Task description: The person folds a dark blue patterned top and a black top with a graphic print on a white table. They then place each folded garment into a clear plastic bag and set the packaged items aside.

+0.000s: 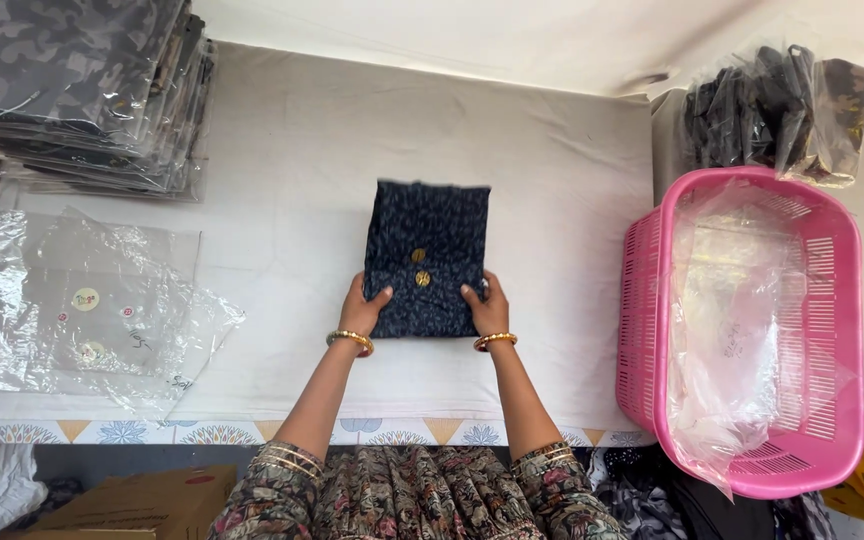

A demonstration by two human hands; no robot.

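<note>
Folded dark garment (426,255) at frame centre on the white tabletop (292,150), its lower corners pinched by the fingers of the left hand (364,305) and right hand (487,308); judged light, soft and limp, best held at both folded edges.

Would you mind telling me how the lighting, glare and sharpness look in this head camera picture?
Head view: soft, even light with only faint shadows on the white cloth-covered table; bright glare on the clear plastic bags at left and the clear plastic liner of the pink plastic basket; the folded dark blue patterned garment, left hand and right hand are sharp; edges bow slightly.
</note>
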